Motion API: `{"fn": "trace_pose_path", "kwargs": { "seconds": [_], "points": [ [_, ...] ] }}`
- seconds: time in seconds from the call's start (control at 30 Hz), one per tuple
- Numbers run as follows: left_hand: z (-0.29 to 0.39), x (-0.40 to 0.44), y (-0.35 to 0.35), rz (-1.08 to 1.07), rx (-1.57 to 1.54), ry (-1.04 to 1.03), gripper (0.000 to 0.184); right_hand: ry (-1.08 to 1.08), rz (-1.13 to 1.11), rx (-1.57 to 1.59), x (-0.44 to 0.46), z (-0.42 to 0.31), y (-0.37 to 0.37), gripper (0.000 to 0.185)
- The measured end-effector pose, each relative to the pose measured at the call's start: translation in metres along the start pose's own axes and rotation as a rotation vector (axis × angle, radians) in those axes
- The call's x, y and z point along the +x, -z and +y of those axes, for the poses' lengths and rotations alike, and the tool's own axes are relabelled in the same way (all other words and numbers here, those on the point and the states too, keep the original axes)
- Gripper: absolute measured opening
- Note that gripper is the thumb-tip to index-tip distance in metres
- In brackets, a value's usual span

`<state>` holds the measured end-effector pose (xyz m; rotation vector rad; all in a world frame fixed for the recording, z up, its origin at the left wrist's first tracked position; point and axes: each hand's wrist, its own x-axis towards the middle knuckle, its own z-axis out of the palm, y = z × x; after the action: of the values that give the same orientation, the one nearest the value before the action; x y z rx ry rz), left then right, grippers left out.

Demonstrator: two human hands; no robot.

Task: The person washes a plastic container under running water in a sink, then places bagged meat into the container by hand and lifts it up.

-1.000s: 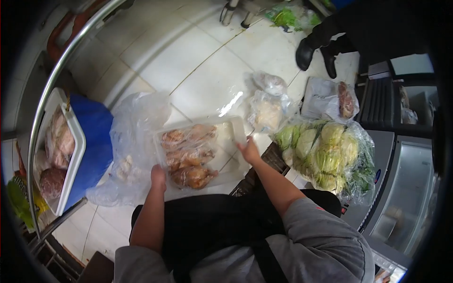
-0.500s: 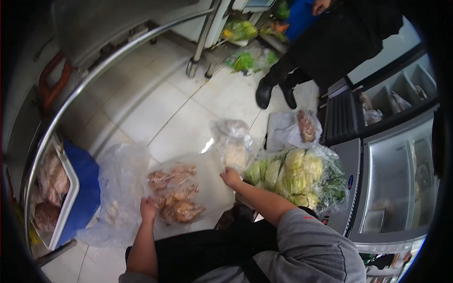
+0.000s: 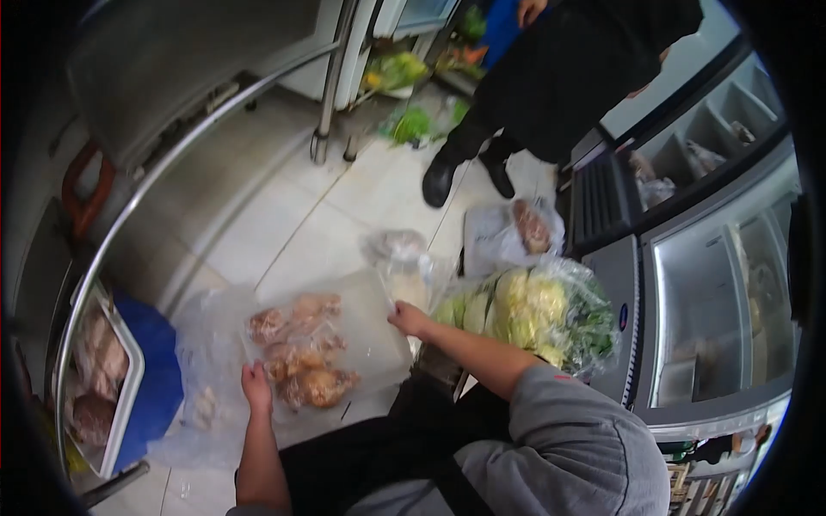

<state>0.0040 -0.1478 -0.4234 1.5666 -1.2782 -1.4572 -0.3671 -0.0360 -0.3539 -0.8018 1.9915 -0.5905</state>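
A translucent white tray [image 3: 379, 337] hangs in front of me, tilted, gripped at both sides. On its left part lie several plastic-wrapped pieces of brownish poultry [image 3: 303, 357]. My left hand [image 3: 256, 387] is closed on the tray's left edge. My right hand [image 3: 407, 319] is closed on its right edge, near a clear bag of pale food [image 3: 408, 282]. Left of the tray spreads a crumpled clear plastic sheet [image 3: 202, 378].
A blue and white cooler [image 3: 146, 387] with meat stands left, behind a metal rail [image 3: 146, 193]. Bagged cabbages [image 3: 529, 310] and a bagged meat piece [image 3: 531, 228] lie right, beside open refrigerators [image 3: 714, 301]. A person in black [image 3: 551, 86] stands ahead.
The camera view has swung to the right and up, showing more of the refrigerators and the person. Both hands have closed on the tray, which now looks raised and tilted.
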Motion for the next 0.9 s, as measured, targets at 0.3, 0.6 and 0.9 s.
{"fn": "trace_pose_path", "kwargs": {
  "seconds": [0.3, 0.6, 0.9],
  "points": [
    [-0.070, -0.026, 0.010, 0.135, 0.296, 0.266, 0.033, 0.021, 0.533, -0.723, 0.055, 0.038, -0.038, 0.069],
    [-0.042, -0.014, 0.012, 0.264, 0.635, 0.030, 0.050, -0.093, 0.415, -0.463, 0.083, 0.121, 0.035, 0.070],
    [0.015, -0.018, -0.015, 0.219, 0.476, -0.248, 0.050, -0.239, 0.381, 0.645, 0.078, 0.100, 0.065, 0.012]
  ]
}}
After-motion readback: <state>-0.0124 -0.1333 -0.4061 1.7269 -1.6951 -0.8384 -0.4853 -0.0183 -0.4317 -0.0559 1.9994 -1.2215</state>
